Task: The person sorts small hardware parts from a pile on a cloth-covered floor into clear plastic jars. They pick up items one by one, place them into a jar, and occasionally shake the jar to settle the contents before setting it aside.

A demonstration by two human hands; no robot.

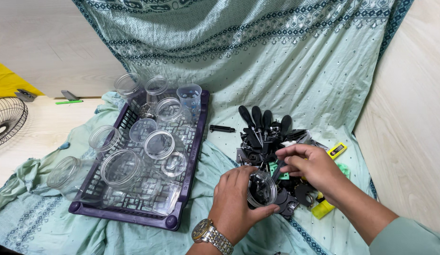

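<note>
A small clear jar (262, 189) is gripped by the left hand (239, 200), just at nine o'clock of the tool pile (272, 137). A small dark part (278, 171) is pinched by the right hand (314, 167) over the jar's mouth, with the purple crate (194, 156) of jars at nine o'clock.

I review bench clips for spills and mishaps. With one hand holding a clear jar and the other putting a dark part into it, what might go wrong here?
1. The jar is gripped tilted in the left hand; parts already inside might slide out.
2. The right hand pinches a dark part at the rim; it may slip back into the tool pile.
3. Empty jars lie loosely stacked in the purple crate; a nudge might topple them.
</note>
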